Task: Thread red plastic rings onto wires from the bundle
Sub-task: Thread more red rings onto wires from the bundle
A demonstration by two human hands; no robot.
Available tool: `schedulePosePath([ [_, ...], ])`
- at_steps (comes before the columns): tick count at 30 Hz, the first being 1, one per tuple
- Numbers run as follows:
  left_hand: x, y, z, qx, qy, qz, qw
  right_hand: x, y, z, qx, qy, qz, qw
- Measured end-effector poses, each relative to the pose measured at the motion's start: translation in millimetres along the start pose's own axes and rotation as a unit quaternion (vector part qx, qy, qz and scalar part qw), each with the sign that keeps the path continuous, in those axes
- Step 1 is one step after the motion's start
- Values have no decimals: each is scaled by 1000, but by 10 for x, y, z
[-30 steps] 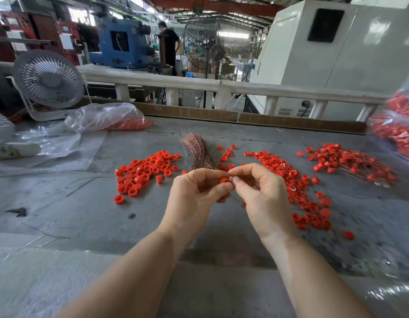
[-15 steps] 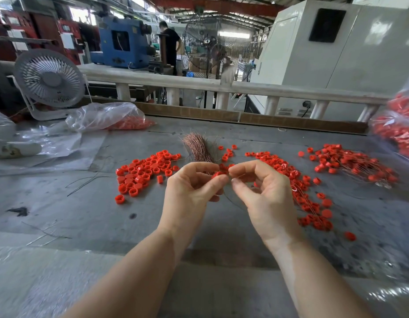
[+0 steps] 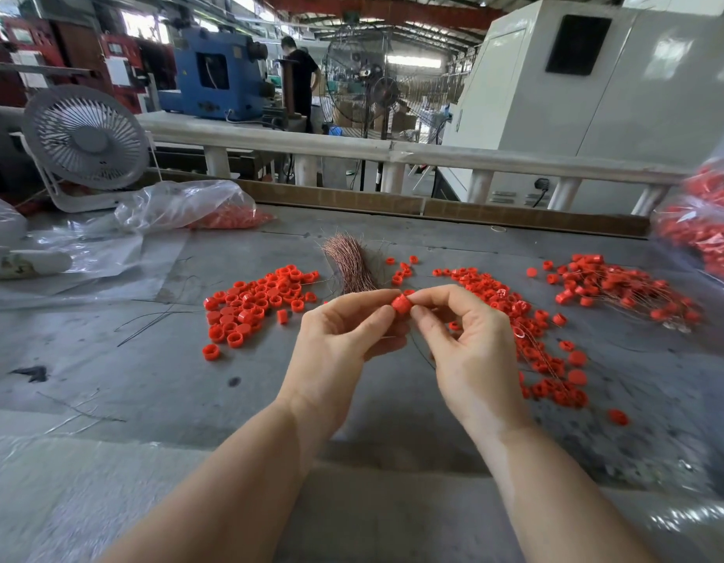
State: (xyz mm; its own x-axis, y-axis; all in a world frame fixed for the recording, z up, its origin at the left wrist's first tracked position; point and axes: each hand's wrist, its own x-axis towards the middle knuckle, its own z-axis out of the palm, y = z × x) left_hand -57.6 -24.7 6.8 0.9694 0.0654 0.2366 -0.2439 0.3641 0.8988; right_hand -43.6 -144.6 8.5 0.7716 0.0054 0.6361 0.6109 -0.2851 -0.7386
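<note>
My left hand [image 3: 344, 339] pinches a red plastic ring [image 3: 401, 306] between thumb and forefinger, held above the grey table [image 3: 149, 379]. My right hand [image 3: 469, 351] meets it from the right, fingertips pinching at the ring's side; a thin wire [image 3: 419, 351] curves down below the hands. Just behind the hands lies the copper-coloured wire bundle [image 3: 350, 264]. Loose red rings form a pile [image 3: 254, 304] to the left and a strip [image 3: 526, 319] to the right. Rings threaded on wires [image 3: 620, 290] lie at the far right.
A white desk fan [image 3: 86, 140] stands at the back left beside clear plastic bags [image 3: 181, 205], one holding red rings. Another bag of red rings [image 3: 701, 221] sits at the right edge. Stray dark wires [image 3: 157, 319] lie left of the pile. A person stands far behind.
Both hands have lifted slightly and the ring now shows plainly between the fingertips. My right hand's fingers have spread a little.
</note>
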Motion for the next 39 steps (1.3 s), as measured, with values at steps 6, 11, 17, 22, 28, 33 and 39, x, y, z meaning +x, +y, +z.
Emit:
schedulePosePath([
  [6, -9, 30, -5, -9, -1, -4, 1000, -1, 0, 5, 19, -19, 3, 1000],
  [11, -24, 39, -2, 5, -27, -8, 1000, -6, 3, -3, 35, -23, 14, 999],
  [17, -27, 42, -4, 47, -25, 19, 998, -15, -8, -9, 54, -23, 44, 997],
  [22, -16, 49, -25, 59, -21, 24, 998, -4, -72, -31, 88, -33, 47, 994],
  [28, -16, 49, -38, 51, -11, 23, 998, -7, -78, -42, 78, -47, 37, 995],
  [33, -15, 46, -44, 52, -9, 20, 998, -12, -64, -37, 65, -52, 25, 996],
  [39, -14, 39, -65, 57, -20, 26, 998, -15, -41, -25, 51, -72, 10, 996],
])
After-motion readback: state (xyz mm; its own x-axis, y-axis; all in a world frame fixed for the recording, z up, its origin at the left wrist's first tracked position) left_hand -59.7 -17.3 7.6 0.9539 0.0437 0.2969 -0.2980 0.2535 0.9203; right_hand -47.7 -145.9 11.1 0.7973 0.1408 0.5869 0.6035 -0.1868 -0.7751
